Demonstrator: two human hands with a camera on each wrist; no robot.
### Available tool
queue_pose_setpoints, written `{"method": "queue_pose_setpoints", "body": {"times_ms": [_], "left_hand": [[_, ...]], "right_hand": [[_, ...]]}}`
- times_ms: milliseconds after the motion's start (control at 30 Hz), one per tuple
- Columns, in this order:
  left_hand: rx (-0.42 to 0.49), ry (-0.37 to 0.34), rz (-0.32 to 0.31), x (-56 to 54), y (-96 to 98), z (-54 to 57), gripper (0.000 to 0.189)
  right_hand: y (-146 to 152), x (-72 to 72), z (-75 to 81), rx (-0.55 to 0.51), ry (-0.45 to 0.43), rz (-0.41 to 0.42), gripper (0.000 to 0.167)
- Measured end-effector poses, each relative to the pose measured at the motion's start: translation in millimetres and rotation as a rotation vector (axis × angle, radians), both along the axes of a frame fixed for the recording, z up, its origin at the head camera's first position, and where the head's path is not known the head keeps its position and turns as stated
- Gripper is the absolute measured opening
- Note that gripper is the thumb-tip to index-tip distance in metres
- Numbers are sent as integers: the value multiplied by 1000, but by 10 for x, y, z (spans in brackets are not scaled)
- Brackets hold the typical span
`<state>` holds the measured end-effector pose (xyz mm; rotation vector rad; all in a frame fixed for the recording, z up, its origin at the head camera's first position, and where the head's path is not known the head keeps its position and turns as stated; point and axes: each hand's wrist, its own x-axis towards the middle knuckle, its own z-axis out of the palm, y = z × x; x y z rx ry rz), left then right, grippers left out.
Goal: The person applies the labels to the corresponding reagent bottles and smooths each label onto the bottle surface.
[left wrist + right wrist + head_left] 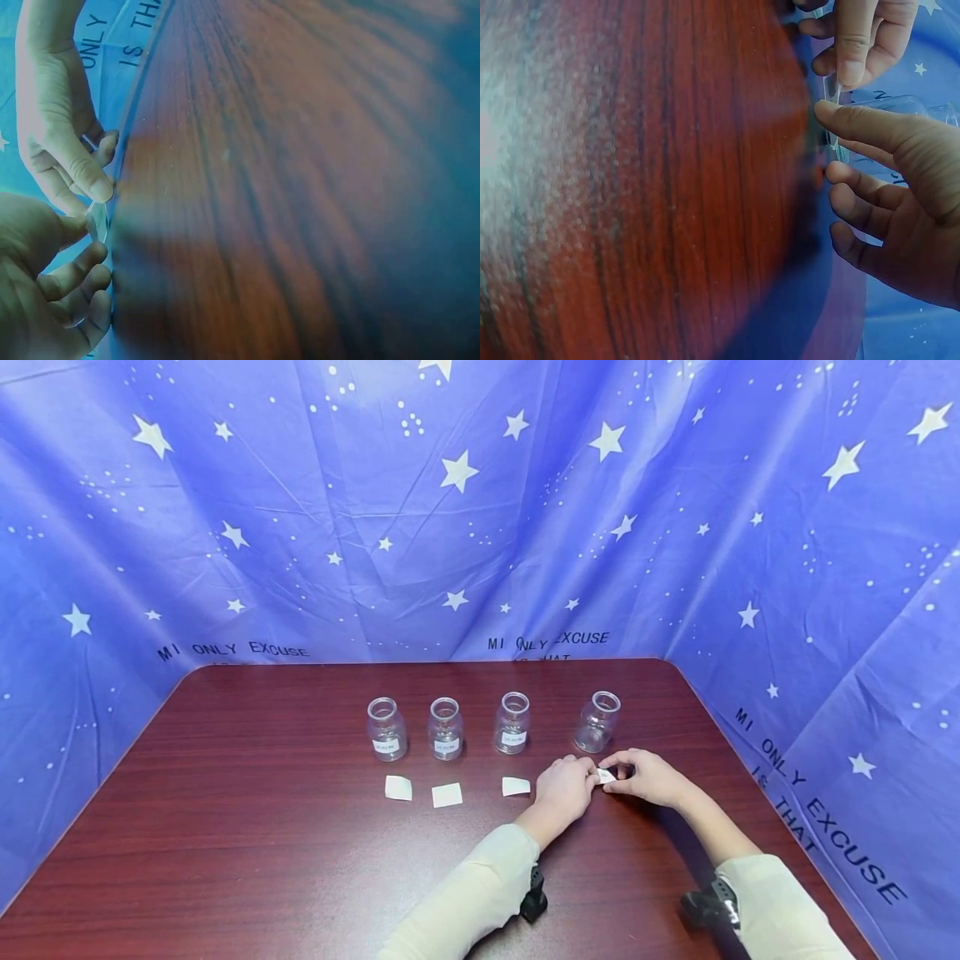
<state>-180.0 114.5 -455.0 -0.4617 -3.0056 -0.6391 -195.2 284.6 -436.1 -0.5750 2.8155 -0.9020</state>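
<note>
A small white label (605, 776) with faint print is pinched between both hands, just above the table's right side. My left hand (564, 787) grips its left edge with thumb and forefinger. From the other side, my right hand (651, 778) pinches it between thumb and fingers. In the left wrist view the label (98, 222) appears nearly edge-on between the two sets of fingertips. A clear glass jar (597, 724) with no label showing stands upright just behind the hands. In the right wrist view, part of that jar (900, 106) shows behind my right thumb.
To the left stand three more glass jars, each with a white label on its front: one far left (386, 731), one beside it (446, 731), another nearer (512, 725). Three pale paper pieces (447, 795) lie before them. A starry blue curtain (450, 527) surrounds the wooden table (247, 827).
</note>
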Motion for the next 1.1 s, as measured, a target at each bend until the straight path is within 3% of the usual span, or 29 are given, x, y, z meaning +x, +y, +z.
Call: {"method": "queue_pose_setpoints", "body": {"times_ms": [267,567,1100], "left_hand": [[-16,60,-51,19,-61,7,9],[-18,96,-73,37,-124,20,9],[108,-27,56,-8,-144,42,24]], "right_hand": [[-18,-20,-6,-19,-68,25,37],[-29,-26,-29,-28,-93,32,30],[-34,-22,2,-80,-20,-37,33]]}}
